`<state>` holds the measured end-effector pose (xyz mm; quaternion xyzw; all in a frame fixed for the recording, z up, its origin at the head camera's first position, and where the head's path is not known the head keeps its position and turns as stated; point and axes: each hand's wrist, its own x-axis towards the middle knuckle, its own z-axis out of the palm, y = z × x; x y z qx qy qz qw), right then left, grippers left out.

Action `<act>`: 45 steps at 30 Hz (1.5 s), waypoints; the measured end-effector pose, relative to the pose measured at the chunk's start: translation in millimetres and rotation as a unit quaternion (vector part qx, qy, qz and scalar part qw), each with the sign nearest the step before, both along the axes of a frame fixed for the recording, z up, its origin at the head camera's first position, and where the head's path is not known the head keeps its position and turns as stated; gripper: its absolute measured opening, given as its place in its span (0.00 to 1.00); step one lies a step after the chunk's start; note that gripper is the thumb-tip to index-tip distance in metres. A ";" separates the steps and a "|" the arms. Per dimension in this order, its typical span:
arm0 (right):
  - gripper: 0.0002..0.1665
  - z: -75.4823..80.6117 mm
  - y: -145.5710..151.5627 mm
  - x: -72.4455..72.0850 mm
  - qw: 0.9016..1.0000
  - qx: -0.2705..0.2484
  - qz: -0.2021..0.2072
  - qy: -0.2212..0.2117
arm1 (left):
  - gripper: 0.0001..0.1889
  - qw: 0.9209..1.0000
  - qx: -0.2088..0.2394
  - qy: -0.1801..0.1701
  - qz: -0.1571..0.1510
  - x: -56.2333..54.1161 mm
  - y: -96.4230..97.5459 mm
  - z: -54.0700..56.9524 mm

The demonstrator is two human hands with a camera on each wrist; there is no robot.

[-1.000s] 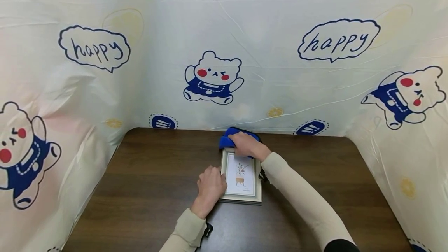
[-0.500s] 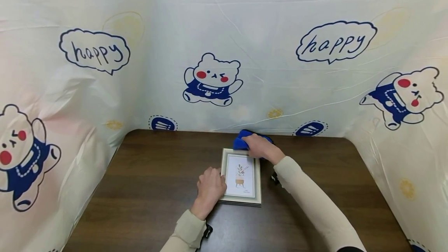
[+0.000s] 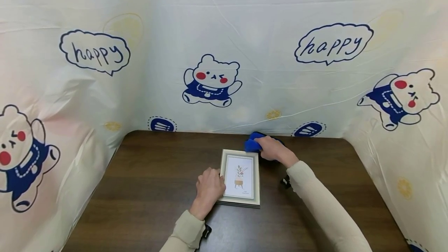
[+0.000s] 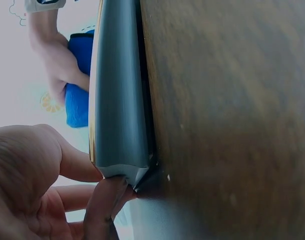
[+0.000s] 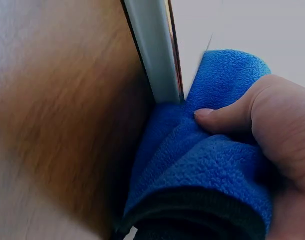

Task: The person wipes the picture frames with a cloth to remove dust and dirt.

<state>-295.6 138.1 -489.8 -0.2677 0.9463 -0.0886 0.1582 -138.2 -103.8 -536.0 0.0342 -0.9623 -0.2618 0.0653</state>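
Edge-wiping looks to be the step in hand, at the far right corner of a cream rectangular picture frame with a potted-plant print (image 3: 239, 178).
The frame lies face up on the dark brown wooden worktop (image 3: 157, 166), its left side gripped by the left hand (image 3: 210, 185); the right hand (image 3: 274, 149) bunches a blue fleecy cloth (image 3: 252, 145) against that corner. Following the right edge next would call for a steady left grip and light cloth pressure.

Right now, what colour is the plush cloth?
Plush cloth: blue with dark edging, clearest in the right wrist view.
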 end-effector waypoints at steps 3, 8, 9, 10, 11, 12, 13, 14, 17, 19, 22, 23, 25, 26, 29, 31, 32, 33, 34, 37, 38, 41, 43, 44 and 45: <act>0.34 3.2 6.6 -2.0 1.000 -0.002 -0.013 0.008 | 0.07 1.000 0.005 -0.005 -0.001 -0.5 -0.9 1.3; 0.27 9.8 8.3 -4.4 0.997 -0.035 -0.024 0.070 | 0.05 1.000 0.002 -0.003 -0.005 -1.2 -2.7 2.2; 0.26 11.1 7.0 -4.4 0.995 -0.047 -0.024 0.085 | 0.05 1.000 0.001 -0.002 -0.005 -1.3 -2.7 2.0; 0.23 12.4 5.2 -4.3 0.993 -0.061 -0.028 0.099 | 0.05 1.000 0.001 -0.003 -0.005 -1.2 -2.5 1.8; 0.21 13.3 3.0 -4.1 0.991 -0.073 -0.032 0.110 | 0.04 1.000 0.001 -0.002 -0.005 -1.0 -2.1 1.5; 0.19 13.7 0.2 -4.2 0.988 -0.080 -0.035 0.124 | 0.04 1.000 0.001 -0.003 -0.004 -0.7 -1.6 1.1; 0.18 14.1 -3.2 -3.9 0.986 -0.091 -0.039 0.134 | 0.04 1.000 0.002 -0.003 -0.004 -0.4 -1.0 0.6; 0.19 13.8 -7.1 -3.9 0.984 -0.098 -0.042 0.146 | 0.04 1.000 0.002 -0.003 -0.004 -0.1 -0.3 0.1; 0.18 10.8 -22.5 -3.5 0.978 -0.111 -0.046 0.171 | 0.04 1.000 0.002 -0.004 -0.004 2.0 1.0 -1.4; 0.18 7.3 -34.3 -2.8 0.975 -0.115 -0.042 0.183 | 0.04 1.000 0.002 -0.004 -0.004 3.2 1.2 -2.4; 0.18 1.4 -50.7 -0.3 0.974 -0.112 -0.032 0.193 | 0.05 1.000 0.003 -0.002 -0.004 4.5 1.4 -3.3; 0.18 -0.5 -55.5 1.0 0.975 -0.110 -0.029 0.193 | 0.05 1.000 0.003 -0.001 -0.003 4.7 1.3 -3.4; 0.19 -4.0 -64.2 3.3 0.976 -0.107 -0.024 0.190 | 0.05 1.000 0.004 0.000 -0.004 4.6 1.2 -3.4; 0.21 -5.7 -67.9 4.3 0.976 -0.104 -0.021 0.188 | 0.05 1.000 0.004 0.000 -0.005 4.5 1.1 -3.2; 0.23 -9.6 -77.6 6.0 0.978 -0.103 -0.012 0.182 | 0.07 1.000 0.002 0.005 -0.008 3.4 0.9 -2.1; 0.24 -11.4 -82.7 6.3 0.978 -0.098 -0.004 0.182 | 0.08 1.000 0.000 0.009 -0.010 2.5 1.0 -0.9; 0.24 -12.1 -84.9 6.4 0.979 -0.096 -0.001 0.182 | 0.08 1.000 -0.002 0.011 -0.011 1.9 0.9 -0.5; 0.23 -13.0 -86.9 6.3 0.979 -0.093 0.003 0.182 | 0.09 1.000 -0.004 0.014 -0.011 1.4 0.9 0.3; 0.23 -13.7 -88.8 6.4 0.979 -0.090 0.008 0.180 | 0.09 1.000 -0.005 0.015 -0.011 1.0 0.8 1.0; 0.23 -16.8 -93.9 6.8 0.981 -0.084 0.020 0.171 | 0.09 1.000 -0.006 0.013 -0.010 0.3 0.4 2.7; 0.23 -17.9 -95.5 7.1 0.983 -0.084 0.025 0.164 | 0.09 1.000 -0.007 0.011 -0.009 0.4 0.1 2.9; 0.24 -21.3 -99.6 8.2 0.986 -0.080 0.041 0.142 | 0.09 1.000 -0.005 0.008 -0.006 0.6 -0.5 2.9; 0.25 -22.9 -101.7 8.8 0.988 -0.076 0.051 0.127 | 0.10 1.000 -0.002 0.008 -0.004 0.9 -0.9 1.6; 0.25 -23.1 -102.6 8.9 0.989 -0.070 0.056 0.121 | 0.10 1.000 0.000 0.008 -0.003 1.0 -0.9 0.9; 0.25 -23.2 -103.3 8.9 0.989 -0.067 0.059 0.115 | 0.10 1.000 0.003 0.008 -0.003 0.9 -1.0 0.2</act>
